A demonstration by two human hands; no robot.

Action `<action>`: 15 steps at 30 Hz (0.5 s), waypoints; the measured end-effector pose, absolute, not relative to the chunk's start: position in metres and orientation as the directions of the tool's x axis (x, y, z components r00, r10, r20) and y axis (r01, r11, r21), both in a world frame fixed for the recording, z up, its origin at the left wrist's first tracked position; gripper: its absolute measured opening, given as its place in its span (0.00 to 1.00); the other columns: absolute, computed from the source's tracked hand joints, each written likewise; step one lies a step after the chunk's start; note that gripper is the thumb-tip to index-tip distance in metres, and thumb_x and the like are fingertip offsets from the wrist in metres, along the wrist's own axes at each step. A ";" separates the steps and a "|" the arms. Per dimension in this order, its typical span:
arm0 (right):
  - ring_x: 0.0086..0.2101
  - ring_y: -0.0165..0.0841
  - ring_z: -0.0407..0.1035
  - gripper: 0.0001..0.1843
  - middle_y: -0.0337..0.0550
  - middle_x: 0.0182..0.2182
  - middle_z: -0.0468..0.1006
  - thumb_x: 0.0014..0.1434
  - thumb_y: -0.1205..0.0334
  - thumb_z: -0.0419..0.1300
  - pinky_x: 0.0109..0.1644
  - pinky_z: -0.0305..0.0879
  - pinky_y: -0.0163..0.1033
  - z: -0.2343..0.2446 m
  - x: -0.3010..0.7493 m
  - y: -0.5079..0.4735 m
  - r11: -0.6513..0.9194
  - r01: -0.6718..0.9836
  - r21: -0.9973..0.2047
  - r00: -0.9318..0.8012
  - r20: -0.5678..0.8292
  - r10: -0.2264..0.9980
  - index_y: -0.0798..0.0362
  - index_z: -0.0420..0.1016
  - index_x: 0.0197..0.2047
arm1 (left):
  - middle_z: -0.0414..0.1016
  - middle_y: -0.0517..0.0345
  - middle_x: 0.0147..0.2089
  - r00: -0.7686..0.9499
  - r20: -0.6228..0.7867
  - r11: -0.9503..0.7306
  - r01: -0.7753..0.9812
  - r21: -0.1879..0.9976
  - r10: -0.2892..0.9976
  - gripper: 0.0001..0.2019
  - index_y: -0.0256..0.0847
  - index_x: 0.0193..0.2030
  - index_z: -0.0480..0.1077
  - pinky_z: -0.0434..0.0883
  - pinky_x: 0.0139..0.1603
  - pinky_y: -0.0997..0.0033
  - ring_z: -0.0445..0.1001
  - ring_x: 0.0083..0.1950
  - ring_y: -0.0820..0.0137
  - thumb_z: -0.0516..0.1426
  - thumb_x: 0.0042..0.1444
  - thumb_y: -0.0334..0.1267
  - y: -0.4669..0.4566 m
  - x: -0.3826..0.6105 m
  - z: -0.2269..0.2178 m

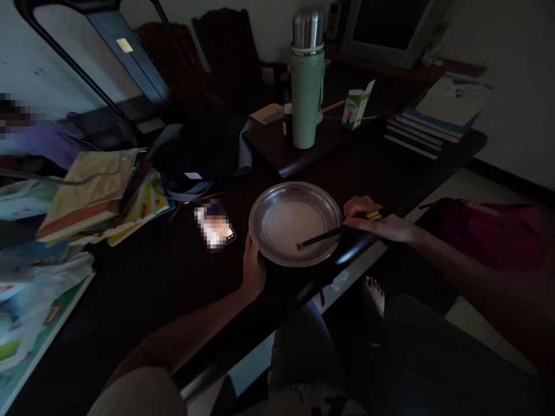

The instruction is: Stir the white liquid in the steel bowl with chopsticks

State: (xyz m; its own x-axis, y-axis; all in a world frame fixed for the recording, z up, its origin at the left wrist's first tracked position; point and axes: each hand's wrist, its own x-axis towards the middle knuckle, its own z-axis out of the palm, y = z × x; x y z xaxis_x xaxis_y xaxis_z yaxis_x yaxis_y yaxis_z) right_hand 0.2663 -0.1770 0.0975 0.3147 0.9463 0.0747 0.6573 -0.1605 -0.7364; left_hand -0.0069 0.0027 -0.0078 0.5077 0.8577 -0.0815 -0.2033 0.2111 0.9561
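A round metal bowl (260,247) of pale, milky liquid stands on the dark table near its front edge. At the bowl's left side, my left hand (254,268) grips the rim, thumb up along the wall, with the other fingers partly hidden. Closed around a pair of dark chopsticks (321,236) with gold-coloured ends, my right hand (363,218) is at the right rim. The chopstick tips dip into the liquid near the middle of the bowl. To the left of the bowl lies a phone (214,228) with its screen lit and blurred.
Behind the bowl stands a tall green thermos (307,98), with a small green-and-white box (356,107) to its right. Stacked books (437,124) lie far right; books and papers (93,179) crowd the left. A dark bag (199,144) sits behind the phone. Another person's purple sleeve (52,141) shows far left.
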 end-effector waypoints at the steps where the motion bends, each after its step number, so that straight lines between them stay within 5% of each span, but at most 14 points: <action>1: 0.47 0.45 0.69 0.24 0.45 0.39 0.78 0.59 0.34 0.59 0.56 0.63 0.56 0.094 0.259 -0.173 -0.158 0.658 -0.736 0.315 0.078 0.946 0.47 0.75 0.29 | 0.71 0.53 0.67 0.507 -0.077 0.205 -0.201 0.958 0.858 0.25 0.50 0.63 0.70 0.61 0.73 0.53 0.65 0.71 0.56 0.57 0.62 0.56 0.003 -0.007 -0.008; 8: 0.51 0.49 0.65 0.17 0.45 0.44 0.77 0.62 0.40 0.60 0.53 0.60 0.59 0.073 0.241 -0.145 -0.287 0.690 -0.665 0.483 0.128 0.866 0.44 0.76 0.35 | 0.72 0.54 0.67 0.499 -0.096 0.225 -0.205 0.953 0.861 0.24 0.51 0.62 0.71 0.62 0.72 0.52 0.65 0.71 0.56 0.58 0.62 0.55 0.002 -0.006 -0.005; 15: 0.46 0.48 0.68 0.17 0.45 0.36 0.77 0.59 0.44 0.61 0.54 0.60 0.59 0.087 0.286 -0.161 -0.291 0.686 -0.666 0.557 0.224 0.800 0.47 0.72 0.28 | 0.72 0.52 0.66 0.480 -0.107 0.223 -0.190 0.956 0.871 0.24 0.49 0.61 0.72 0.59 0.74 0.49 0.65 0.71 0.55 0.58 0.61 0.55 0.002 -0.006 -0.004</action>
State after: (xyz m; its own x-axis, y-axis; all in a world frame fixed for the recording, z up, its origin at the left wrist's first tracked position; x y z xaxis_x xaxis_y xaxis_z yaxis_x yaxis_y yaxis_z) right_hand 0.2863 -0.1606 0.0868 0.5568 0.8000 0.2237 0.6863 -0.2913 -0.6664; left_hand -0.0057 0.0019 -0.0043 0.4800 0.8707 -0.1073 -0.1904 0.2228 0.9561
